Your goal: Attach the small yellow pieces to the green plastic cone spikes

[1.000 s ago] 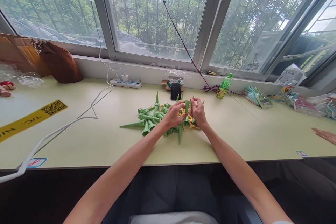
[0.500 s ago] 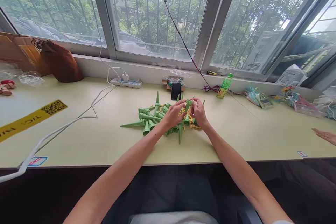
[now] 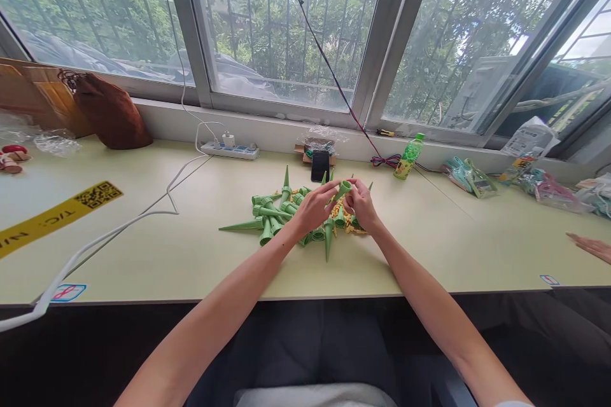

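My left hand [image 3: 316, 208] is closed around a green plastic watering spike [image 3: 342, 189], held tilted with its wide open end up and toward my right hand. My right hand [image 3: 361, 205] has its fingers curled together at the rim of that spike; whatever they pinch is hidden. Beneath and left of my hands lies a heap of similar green spikes [image 3: 274, 211], some with ribbed collars, pointing in various directions. Small yellow pieces [image 3: 354, 229] are scattered among and under them, partly covered by my hands.
A dark phone [image 3: 320, 166] leans behind the heap. Along the window stand a power strip [image 3: 231, 150], a green bottle [image 3: 409, 156] and bagged items [image 3: 470, 177]. A white cable [image 3: 167, 211] crosses the table at left. Another person's hand [image 3: 590, 247] rests at the right edge.
The held spike has turned slightly, its open end now facing a little more toward me. Both hands stay in nearly the same place, with small finger shifts.
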The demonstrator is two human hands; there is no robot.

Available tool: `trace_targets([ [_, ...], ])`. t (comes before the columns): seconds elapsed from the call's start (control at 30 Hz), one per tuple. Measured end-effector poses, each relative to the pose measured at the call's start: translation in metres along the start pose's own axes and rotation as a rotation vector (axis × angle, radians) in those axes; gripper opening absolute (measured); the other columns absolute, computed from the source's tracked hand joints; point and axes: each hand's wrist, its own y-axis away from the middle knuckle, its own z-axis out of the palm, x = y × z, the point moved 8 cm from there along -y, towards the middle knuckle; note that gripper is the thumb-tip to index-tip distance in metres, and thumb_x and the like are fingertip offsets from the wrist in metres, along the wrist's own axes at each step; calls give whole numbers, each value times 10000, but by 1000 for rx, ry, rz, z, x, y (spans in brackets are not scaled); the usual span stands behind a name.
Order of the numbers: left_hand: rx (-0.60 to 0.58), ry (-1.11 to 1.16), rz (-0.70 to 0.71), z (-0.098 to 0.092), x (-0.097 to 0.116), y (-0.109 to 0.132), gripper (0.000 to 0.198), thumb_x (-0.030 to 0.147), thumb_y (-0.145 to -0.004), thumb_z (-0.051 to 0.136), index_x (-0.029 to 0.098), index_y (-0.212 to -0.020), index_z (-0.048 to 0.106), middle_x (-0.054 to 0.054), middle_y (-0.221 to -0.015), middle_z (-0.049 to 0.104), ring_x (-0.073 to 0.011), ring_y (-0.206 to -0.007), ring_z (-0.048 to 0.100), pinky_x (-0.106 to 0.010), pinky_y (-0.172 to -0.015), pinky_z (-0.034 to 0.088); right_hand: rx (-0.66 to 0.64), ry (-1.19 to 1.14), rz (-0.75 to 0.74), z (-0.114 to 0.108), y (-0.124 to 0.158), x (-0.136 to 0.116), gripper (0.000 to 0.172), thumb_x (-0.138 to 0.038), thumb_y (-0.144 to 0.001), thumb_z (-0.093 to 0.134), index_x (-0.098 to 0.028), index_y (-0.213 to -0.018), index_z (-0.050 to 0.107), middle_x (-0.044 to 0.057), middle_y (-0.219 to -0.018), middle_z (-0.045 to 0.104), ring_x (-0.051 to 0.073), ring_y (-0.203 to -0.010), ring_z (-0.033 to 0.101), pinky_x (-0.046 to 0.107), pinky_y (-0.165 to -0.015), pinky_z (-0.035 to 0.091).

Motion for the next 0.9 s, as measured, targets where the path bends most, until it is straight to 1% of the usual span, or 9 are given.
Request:
trace_targets([
  [0.1,-14,-25,0,0,1,0,216,94,-875,514,192,-1049,596,-108,-1383,542,-247,-1166,619,-381,-952,537,-43,-58,23,2,0,1,242,-447,-856,567,-238,-937,476,-137,-444,223,73,-325,262,194,-340,193],
  [0.23,-19,-13,2,0,1,0,180,126,-900,488,191,-1026,599,-116,-1373,547,-246,-1150,628,-383,-937,544,-100,-109,90,5,0,3,253,-434,-837,592,-232,-941,480,-141,-446,214,67,-322,253,187,-341,185],
  [0.4,-23,-27,17,1,2,1,193,125,-916,459,196,-1014,609,-100,-1379,545,-231,-1153,625,-366,-944,537,-162,-132,137,8,1,2,280,-427,-820,614,-227,-976,496,-143,-448,204,66,-334,248,183,-351,183],
  [0.57,-31,-83,36,2,4,1,247,132,-946,412,206,-1087,601,-89,-1381,545,-216,-1172,611,-340,-933,531,-201,-137,169,11,3,2,284,-426,-804,636,-229,-966,512,-137,-452,193,66,-348,242,184,-361,185],
  [0.73,-2,-71,41,-1,6,0,296,148,-971,369,214,-1182,566,-94,-1344,564,-209,-1179,600,-314,-894,529,-212,-159,158,13,3,-1,292,-441,-811,635,-223,-975,533,-132,-454,196,66,-352,247,187,-363,194],
  [0.8,6,-72,25,-1,5,0,299,149,-972,366,220,-1191,557,-87,-1333,565,-202,-1143,614,-296,-855,530,-193,-152,150,12,3,-2,288,-444,-813,630,-223,-973,538,-131,-450,197,69,-353,254,188,-364,204],
  [0.9,14,-94,-34,-1,-1,0,253,169,-963,404,219,-1153,564,-87,-1305,555,-178,-962,662,-268,-740,531,-150,-155,123,11,2,-6,276,-428,-819,614,-221,-987,544,-128,-442,205,76,-354,268,192,-362,210],
])
